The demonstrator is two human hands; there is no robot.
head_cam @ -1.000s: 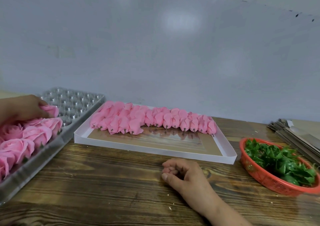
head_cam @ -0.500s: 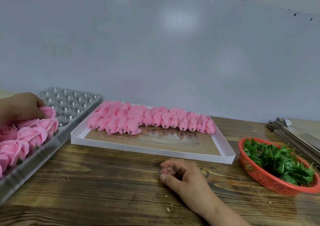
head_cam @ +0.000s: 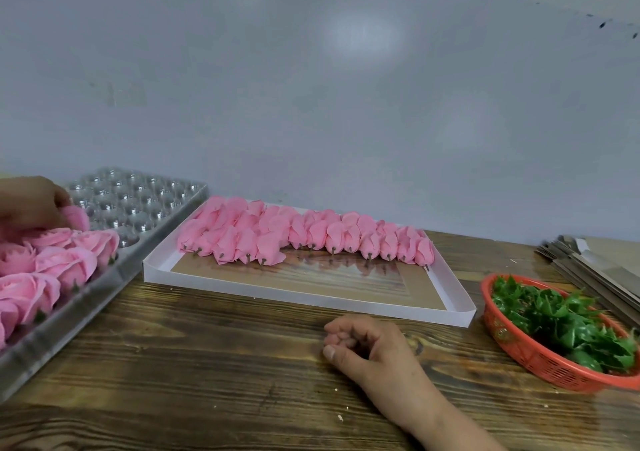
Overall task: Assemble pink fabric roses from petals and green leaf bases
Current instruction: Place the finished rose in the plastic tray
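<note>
At far left, your left hand (head_cam: pixel 29 205) pinches a pink rose (head_cam: pixel 77 216) over the silver cupped tray (head_cam: pixel 145 205), beside finished roses (head_cam: pixel 65 263). Your right hand (head_cam: pixel 367 346) rests curled and empty on the wooden table (head_cam: pixel 207 364). Pink buds (head_cam: pixel 304 236) line the white tray (head_cam: pixel 311 303); green leaf bases (head_cam: pixel 568 315) fill the red basket (head_cam: pixel 540 364) at right.

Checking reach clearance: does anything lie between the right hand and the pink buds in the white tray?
Only the white tray's low near wall. The right hand rests on bare wooden table, and the pink buds lie open at the tray's far side.
</note>
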